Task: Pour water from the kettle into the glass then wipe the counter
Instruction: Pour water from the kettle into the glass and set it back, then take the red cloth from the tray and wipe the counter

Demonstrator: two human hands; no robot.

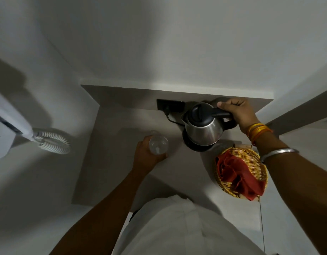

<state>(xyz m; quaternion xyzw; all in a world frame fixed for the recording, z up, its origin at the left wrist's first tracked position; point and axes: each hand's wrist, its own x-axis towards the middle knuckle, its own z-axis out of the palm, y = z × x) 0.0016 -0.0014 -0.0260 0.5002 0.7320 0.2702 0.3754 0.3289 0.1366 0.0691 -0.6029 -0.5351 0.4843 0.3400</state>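
My right fingers (231, 103) wrap the black handle of the steel kettle (203, 126), tilted on its base (196, 147); my left fingers (165, 155) curl round the glass (158, 145) on the bench (113, 144). I judge the kettle weighty, the glass slippery, fragile. Water level hidden; basket cloth (236, 177) bunched.

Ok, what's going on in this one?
A person stands at a small counter. The right hand grips the handle of a steel kettle, which looks tilted on or just above its black base. The left hand holds a clear glass beside it. No water is visibly pouring yet. A red cloth sits in a wicker basket to the right, unused.
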